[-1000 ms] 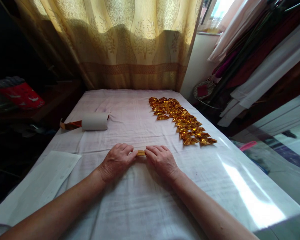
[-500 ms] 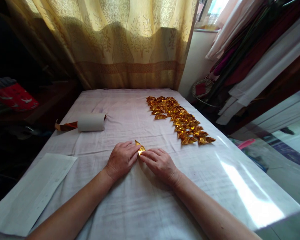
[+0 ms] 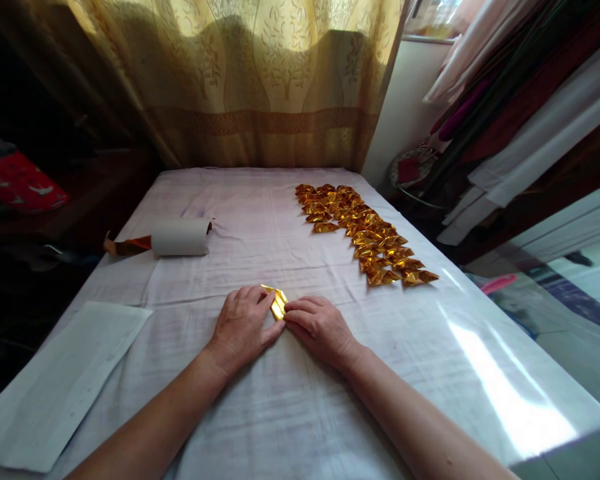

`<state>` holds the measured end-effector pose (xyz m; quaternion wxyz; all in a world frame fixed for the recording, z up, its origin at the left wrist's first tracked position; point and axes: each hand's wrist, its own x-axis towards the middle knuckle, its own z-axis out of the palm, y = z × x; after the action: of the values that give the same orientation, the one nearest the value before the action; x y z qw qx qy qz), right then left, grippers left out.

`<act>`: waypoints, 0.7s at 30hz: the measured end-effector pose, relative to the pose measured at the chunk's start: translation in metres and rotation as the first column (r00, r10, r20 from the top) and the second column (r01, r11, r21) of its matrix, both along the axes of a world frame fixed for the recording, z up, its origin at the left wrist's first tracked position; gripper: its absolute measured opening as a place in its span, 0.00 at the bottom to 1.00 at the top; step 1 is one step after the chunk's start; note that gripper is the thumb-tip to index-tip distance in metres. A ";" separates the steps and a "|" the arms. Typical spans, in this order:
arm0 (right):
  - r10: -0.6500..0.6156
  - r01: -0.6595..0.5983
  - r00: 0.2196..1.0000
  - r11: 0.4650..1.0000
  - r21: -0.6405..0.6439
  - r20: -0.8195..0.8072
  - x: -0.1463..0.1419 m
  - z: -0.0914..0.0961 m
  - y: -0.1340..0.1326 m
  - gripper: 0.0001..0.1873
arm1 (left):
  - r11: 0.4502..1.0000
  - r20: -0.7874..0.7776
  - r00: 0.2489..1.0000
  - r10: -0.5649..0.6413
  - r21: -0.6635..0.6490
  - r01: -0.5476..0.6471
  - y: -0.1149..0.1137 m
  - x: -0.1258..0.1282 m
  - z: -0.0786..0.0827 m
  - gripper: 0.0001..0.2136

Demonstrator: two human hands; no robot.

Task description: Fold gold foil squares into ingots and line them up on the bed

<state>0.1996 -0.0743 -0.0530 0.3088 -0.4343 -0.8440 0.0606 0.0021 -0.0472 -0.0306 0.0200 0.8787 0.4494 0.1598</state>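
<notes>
A small folded piece of gold foil paper lies between my hands, low over the white cloth. My left hand grips its left side, with the thumb along the near edge. From the right, my right hand holds its other end, fingers pressed together. Its ends are partly hidden under my fingers. Beyond my right hand, several folded gold foil paper ingots sit in slanting rows on the cloth.
A pale roll with orange-gold foil sticking out lies at the back left. Nearer on the left is a flat white sheet. A patterned curtain hangs behind the far edge; clothes hang at the right.
The gold foil paper has turned and shows a broader, flatter face. My left thumb has moved out along its near edge. The whole view has shifted slightly.
</notes>
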 end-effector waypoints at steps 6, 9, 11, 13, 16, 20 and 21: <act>-0.041 0.039 0.999 0.998 -0.046 -0.036 0.005 -0.003 0.001 0.07 | 1.000 -0.056 0.998 0.016 0.007 -0.015 0.000 0.003 0.004 0.18; -0.025 0.022 0.998 0.999 -0.048 -0.059 0.006 -0.005 0.001 0.06 | 1.000 -0.105 0.994 0.011 -0.009 -0.012 0.002 0.004 0.008 0.22; -0.018 0.015 0.998 0.999 -0.047 -0.067 0.006 -0.004 0.001 0.06 | 0.999 -0.152 0.988 -0.015 -0.036 0.009 0.007 0.005 0.011 0.26; -0.020 0.017 0.998 0.999 -0.048 -0.068 0.005 -0.004 0.001 0.07 | 0.997 -0.197 0.979 -0.060 -0.069 0.047 0.013 0.007 0.016 0.27; -0.023 0.021 0.998 0.999 -0.043 -0.065 0.005 -0.002 0.000 0.07 | 0.990 -0.251 0.960 -0.125 -0.094 0.105 0.020 0.010 0.022 0.21; -0.017 0.015 0.998 0.999 -0.030 -0.053 0.005 -0.001 0.000 0.07 | 0.985 -0.291 0.944 -0.157 -0.112 0.130 0.024 0.010 0.028 0.18; -0.018 0.016 0.999 0.999 -0.035 -0.045 0.005 -0.001 0.000 0.07 | 0.984 -0.291 0.943 -0.161 -0.117 0.132 0.023 0.010 0.028 0.17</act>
<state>0.2048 -0.0741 -0.0536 0.3207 -0.4452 -0.8320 0.0821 0.0117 -0.0237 -0.0022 0.0055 0.9217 0.3879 0.0013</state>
